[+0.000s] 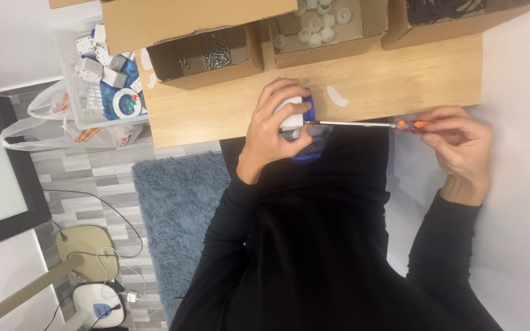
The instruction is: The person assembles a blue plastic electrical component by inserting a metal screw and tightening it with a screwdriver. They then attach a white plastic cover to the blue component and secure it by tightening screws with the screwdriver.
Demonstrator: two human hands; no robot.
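My left hand (275, 125) grips a small white block (292, 116) fitted to a blue plastic piece (308, 151), held at the near edge of the wooden table (228, 104). My right hand (458, 144) pinches the orange handle of a screwdriver (411, 125). Its thin metal shaft runs left, level, and the tip meets the white block at the side. Both sleeves are black. My fingers hide most of the white block.
Open cardboard boxes stand at the table's far side: one with screws (213, 56), one with white round parts (317, 24), one with dark parts (449, 12). A clear crate (96, 67) of white and blue parts sits left. A grey rug (176, 208) covers the floor.
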